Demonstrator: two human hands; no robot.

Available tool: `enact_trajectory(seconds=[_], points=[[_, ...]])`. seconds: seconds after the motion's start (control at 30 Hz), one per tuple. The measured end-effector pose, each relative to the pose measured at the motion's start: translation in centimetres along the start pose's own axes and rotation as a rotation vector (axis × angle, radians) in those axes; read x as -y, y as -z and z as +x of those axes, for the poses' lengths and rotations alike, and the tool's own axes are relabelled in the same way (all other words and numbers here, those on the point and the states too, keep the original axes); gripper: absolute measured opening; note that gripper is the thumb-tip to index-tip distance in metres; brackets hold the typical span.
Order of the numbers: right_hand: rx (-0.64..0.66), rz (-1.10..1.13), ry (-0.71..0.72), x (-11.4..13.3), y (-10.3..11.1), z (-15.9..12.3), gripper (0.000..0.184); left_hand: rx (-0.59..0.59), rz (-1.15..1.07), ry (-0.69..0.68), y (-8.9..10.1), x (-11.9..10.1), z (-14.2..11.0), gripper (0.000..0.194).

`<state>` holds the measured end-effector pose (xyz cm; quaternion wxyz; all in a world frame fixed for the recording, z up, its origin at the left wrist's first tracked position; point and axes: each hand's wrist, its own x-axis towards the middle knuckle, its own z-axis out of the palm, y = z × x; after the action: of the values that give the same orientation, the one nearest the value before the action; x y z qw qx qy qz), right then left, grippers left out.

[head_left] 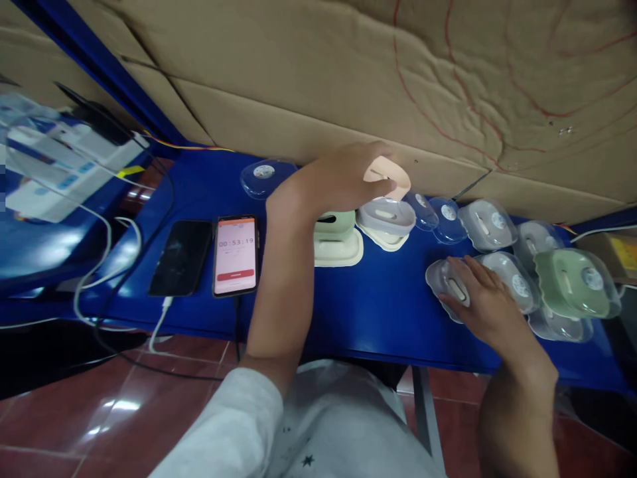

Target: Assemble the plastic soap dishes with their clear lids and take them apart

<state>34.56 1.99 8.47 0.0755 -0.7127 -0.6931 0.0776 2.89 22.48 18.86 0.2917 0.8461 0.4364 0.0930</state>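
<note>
My left hand [348, 178] grips a peach-coloured soap dish part [395, 174] between thumb and fingers, near the cardboard wall. Just below it stands a pale grey soap dish [387, 214] on a cream base. Beside that, partly behind my left forearm, sits a green soap dish [338, 229], also on a cream base [341, 252]. At the right my right hand [485, 299] has its fingers around a grey soap dish with a clear lid [444, 282], at the front of a group of similar lidded dishes.
Several lidded soap dishes, one of them green [570, 282], fill the table's right end. Clear lids [448, 219] lie by the cardboard wall [298, 73], another [266, 176] farther left. Two phones [236, 259] and cables lie left. White power strips [64, 172] are at far left.
</note>
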Motion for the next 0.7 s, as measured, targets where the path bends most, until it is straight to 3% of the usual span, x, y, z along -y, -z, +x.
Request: enact_trajectory(seconds=[0.13,0.23,0.33,0.43,0.53,0.7], points=[[0.077,0.214,0.162,2.4,1.5,1.4,0.054,-0.087,-0.038,-0.137,0.1,-1.2,-1.2,0.057],[-0.068,0.157,0.126,3.6,2.2,1.9,0.044,-0.097,-0.029,-0.158,0.6,-1.4,-2.2,0.056],[-0.115,0.048,0.080,4.6,1.3,0.7,0.041,-0.114,-0.008,-0.138,0.8,-1.3,-2.6,0.056],[-0.039,-0.013,0.151,5.7,-1.0,-0.9,0.044,-0.127,-0.013,-0.151,0.8,-1.0,-2.4,0.056],[-0.100,-0.078,0.187,6.2,-2.6,-1.7,0.043,-0.144,0.002,-0.170,0.6,-0.9,-2.2,0.056],[-0.060,-0.028,0.345,6.9,-1.8,-0.9,0.036,-0.138,-0.009,-0.185,0.5,-1.1,-2.3,0.056]])
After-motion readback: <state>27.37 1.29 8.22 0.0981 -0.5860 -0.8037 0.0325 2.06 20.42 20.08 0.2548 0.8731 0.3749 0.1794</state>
